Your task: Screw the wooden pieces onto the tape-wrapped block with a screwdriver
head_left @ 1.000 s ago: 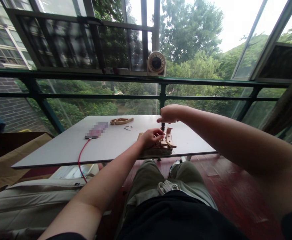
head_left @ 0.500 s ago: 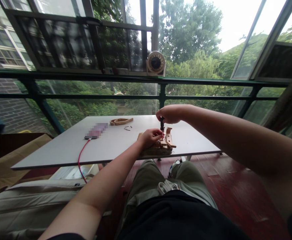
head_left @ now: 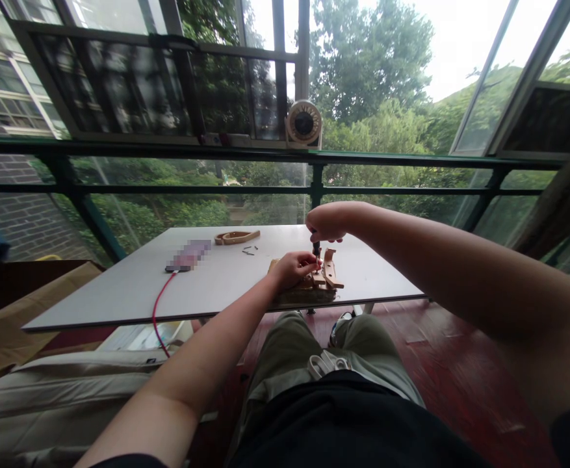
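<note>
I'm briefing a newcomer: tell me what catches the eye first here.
At the near edge of the white table, the right hand grips a dark screwdriver upright over a wooden assembly, which the left hand steadies. Farther back lies a curved wooden piece, and a red cable trails off the table's front edge.

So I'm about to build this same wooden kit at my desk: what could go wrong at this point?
The wooden assembly sits at the near edge of the table; pressure from the screwdriver in the right hand could tip it off. The left hand steadies it right beside the tip, so a slip could jab a finger. The loose screws may roll away.
</note>
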{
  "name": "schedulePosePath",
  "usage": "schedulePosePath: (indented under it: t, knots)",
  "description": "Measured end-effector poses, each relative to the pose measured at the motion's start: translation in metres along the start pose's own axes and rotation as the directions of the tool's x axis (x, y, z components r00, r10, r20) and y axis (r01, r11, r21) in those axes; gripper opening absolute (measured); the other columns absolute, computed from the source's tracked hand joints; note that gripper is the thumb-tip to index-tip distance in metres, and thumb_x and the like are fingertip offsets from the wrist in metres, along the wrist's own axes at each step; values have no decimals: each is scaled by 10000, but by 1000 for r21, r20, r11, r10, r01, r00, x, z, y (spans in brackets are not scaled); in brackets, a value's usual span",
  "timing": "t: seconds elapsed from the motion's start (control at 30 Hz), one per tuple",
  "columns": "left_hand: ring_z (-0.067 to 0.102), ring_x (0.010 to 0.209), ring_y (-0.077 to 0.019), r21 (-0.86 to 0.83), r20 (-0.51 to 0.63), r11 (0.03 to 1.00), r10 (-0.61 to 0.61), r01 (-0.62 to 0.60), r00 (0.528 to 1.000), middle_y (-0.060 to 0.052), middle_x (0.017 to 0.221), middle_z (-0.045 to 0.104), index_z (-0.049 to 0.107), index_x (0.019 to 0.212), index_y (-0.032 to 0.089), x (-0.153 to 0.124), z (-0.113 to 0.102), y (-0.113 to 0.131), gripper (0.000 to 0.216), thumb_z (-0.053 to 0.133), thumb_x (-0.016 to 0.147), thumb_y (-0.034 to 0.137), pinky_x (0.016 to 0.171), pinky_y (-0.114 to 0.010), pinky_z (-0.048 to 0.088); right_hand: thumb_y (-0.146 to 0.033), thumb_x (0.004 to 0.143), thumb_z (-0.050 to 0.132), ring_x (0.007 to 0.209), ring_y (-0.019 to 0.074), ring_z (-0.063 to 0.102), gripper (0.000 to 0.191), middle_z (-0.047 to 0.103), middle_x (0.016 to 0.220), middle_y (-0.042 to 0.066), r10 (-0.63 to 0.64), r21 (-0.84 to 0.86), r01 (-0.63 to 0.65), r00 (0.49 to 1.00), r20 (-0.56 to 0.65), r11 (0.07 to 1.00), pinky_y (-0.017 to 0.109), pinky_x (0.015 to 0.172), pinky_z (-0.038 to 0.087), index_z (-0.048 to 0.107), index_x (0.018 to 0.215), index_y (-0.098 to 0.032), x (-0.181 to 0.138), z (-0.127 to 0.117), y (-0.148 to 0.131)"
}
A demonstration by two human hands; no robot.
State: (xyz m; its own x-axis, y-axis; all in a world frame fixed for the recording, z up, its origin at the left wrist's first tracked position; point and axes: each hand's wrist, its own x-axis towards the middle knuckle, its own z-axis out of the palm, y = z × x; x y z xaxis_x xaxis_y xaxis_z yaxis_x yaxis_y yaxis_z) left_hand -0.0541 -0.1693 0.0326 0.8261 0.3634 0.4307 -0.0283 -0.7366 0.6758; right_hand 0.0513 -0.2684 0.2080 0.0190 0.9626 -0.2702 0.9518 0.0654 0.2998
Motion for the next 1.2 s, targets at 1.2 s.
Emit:
schedulePosePath:
  t: [1.2]
  knots:
    - [625, 698, -145, 83, -81, 996, -3, 10, 997, -38, 792, 699, 679, 928, 151, 2, -2, 0, 303, 616, 824, 428, 644, -246, 476, -563, 896, 422, 545, 194, 616, 574, 633, 604, 98, 212, 116, -201, 973, -93, 973, 329, 615, 490, 695, 913, -59, 14, 11, 2]
